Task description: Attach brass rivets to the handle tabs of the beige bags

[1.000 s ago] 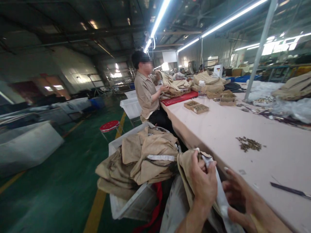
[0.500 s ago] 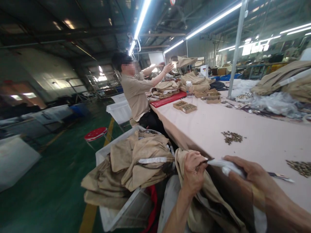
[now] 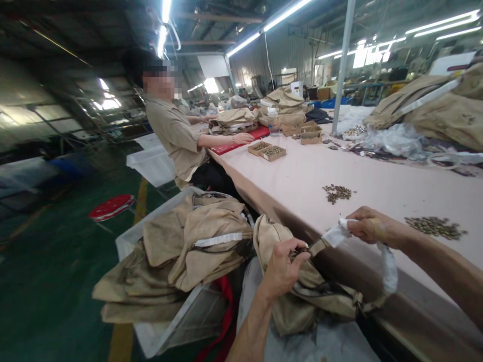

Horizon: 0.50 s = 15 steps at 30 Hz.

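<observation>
A tan fabric bag [image 3: 290,314] lies across my lap, below the edge of the table. My left hand [image 3: 285,266] is closed, thumb and fingers pinching the bag near the base of its strap. What exactly lies between those fingertips is partly hidden. My right hand [image 3: 368,227] grips the strap's white wrapping [image 3: 337,234] and holds it up over the table edge. A second white-wrapped stretch of strap hangs in a loop below my right wrist and runs back to the bag.
At my left, a white plastic bin [image 3: 177,327] overflows with tan bags [image 3: 211,241]. Small metal pieces lie in piles [image 3: 435,227] on the table [image 3: 302,176], with more in cardboard boxes [image 3: 272,153]. A co-worker [image 3: 173,130] stands at the table's far left, near a red stool [image 3: 112,207].
My right hand has moved up and away from my left, stretching the white-wrapped strap between them. The co-worker's raised arms have come down to the table. My view has turned slightly right.
</observation>
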### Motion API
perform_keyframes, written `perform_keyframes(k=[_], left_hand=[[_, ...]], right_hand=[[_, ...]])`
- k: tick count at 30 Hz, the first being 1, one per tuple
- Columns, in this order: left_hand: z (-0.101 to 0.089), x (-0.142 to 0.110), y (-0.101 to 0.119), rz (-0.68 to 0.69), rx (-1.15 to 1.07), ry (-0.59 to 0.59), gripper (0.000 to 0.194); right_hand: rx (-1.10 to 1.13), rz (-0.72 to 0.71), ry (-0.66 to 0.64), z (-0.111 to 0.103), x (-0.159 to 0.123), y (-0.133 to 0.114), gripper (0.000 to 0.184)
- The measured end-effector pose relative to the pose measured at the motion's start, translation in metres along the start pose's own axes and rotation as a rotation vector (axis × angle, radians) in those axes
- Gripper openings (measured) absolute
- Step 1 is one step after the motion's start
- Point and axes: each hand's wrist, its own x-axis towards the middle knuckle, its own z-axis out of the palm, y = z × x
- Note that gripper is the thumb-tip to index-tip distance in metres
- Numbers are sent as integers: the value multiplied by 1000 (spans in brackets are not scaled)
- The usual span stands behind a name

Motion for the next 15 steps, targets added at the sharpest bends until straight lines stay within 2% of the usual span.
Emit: perform_keyframes(k=[3, 5, 8, 11, 15], left_hand=[[4, 6, -4, -27, -18, -30, 13], [8, 11, -7, -45, -4, -40, 17], [14, 22, -19, -94, -3, 7, 22], [19, 32, -31, -96, -55, -33, 25], [16, 37, -31, -93, -151, -132, 30]], right_hand=[[64, 12, -37, -4, 3, -4, 44], [73, 22, -17, -8, 6, -6, 42], [35, 58, 29, -15, 14, -5, 44], [-21, 87, 72, -18, 21, 0, 45], [-134, 53, 156, -22, 18, 5, 39]])
